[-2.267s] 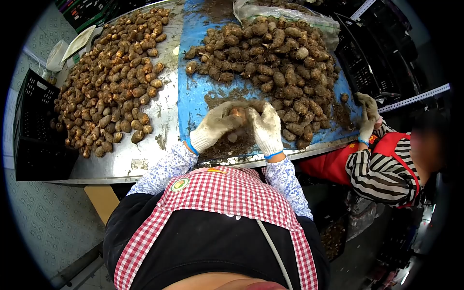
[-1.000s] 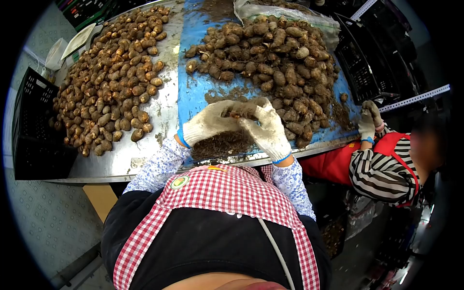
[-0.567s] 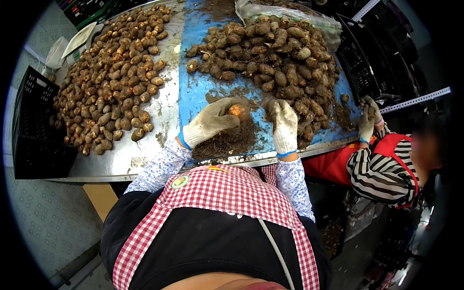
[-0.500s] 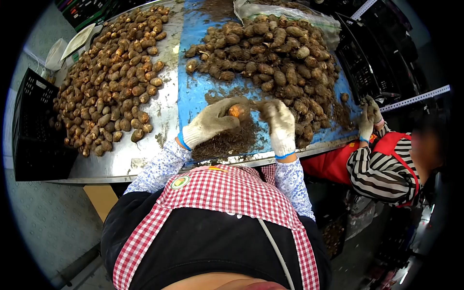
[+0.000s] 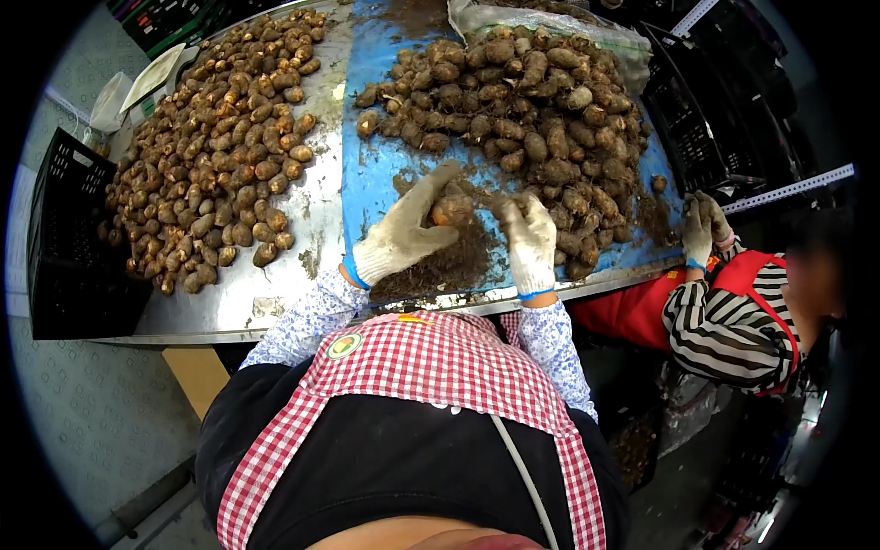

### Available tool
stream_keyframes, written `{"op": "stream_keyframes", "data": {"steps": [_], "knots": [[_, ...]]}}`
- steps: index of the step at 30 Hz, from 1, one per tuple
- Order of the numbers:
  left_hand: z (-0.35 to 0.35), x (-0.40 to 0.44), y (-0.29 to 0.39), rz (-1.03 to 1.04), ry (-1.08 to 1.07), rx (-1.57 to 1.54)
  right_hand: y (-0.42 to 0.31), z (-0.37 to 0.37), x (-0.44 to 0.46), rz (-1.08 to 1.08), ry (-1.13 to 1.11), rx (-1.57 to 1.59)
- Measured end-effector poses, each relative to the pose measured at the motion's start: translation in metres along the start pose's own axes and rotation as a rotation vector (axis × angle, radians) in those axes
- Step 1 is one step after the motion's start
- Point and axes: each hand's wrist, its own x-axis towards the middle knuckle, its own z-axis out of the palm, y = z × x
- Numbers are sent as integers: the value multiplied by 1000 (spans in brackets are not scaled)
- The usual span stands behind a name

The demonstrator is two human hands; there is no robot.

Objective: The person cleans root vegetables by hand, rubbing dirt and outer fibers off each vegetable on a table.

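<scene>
A taro-like tuber (image 5: 452, 212) with an orange-brown end rests against my gloved left hand (image 5: 412, 227), whose fingers and thumb are spread around it. Just to its right is my gloved right hand (image 5: 530, 240), with fingers bent near the tuber; whether anything is between them is too blurred to tell. Below the tuber, dark root fibres and soil (image 5: 435, 270) lie on the blue sheet (image 5: 371, 188). A big heap of hairy tubers (image 5: 541, 105) rises behind my right hand. Cleaner tubers (image 5: 220, 147) are spread over the metal table (image 5: 307, 225) on the left.
A black crate (image 5: 69, 238) stands at the table's left edge, with a pale tray (image 5: 151, 78) behind it. Clear plastic (image 5: 587, 37) lies behind the heap. On the right is a co-worker (image 5: 733, 321) with gloved hands at the table, near black crates (image 5: 683, 119).
My left hand has opened around the tuber, its fingers now stretched away from the thumb. My right hand has shifted slightly down. The co-worker's hands have moved slightly.
</scene>
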Motion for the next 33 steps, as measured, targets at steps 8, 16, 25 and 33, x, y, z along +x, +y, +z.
{"op": "stream_keyframes", "data": {"steps": [8, 16, 25, 33], "knots": [[12, 1, -10, 23, -91, -43, 2, 11, -6, -366, -121, -494], [4, -3, -12, 23, -73, -135, 26, -14, 7, -153, 58, -363], [8, -3, -14, -105, -168, -278, 4, 4, -7, -309, -79, -419], [-140, 18, -43, 94, 364, -1207, 81, -56, -4, -316, 133, -1196]]}}
